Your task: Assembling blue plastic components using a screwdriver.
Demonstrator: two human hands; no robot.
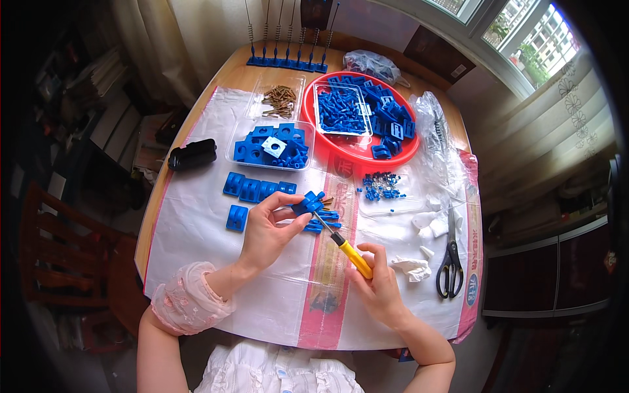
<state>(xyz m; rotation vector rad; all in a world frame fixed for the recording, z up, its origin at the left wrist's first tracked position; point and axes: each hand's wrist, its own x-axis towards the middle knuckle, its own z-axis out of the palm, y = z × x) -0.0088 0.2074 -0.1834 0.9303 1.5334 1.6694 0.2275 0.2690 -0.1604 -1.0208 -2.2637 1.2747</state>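
Screwdriver [356, 260] is sitting in my right hand [378, 289], fingers curling closed around the yellow handle, and its shaft is running up to a blue plastic piece [305, 205]. My left hand [266, 230] is pinching that piece between thumb and fingertips, opening only as wide as the part, over the middle of the tabletop [232, 75]. Black scissors [451, 248] are lying near the right edge, and a red basin [377, 161] is hogging space toward the far right corner.
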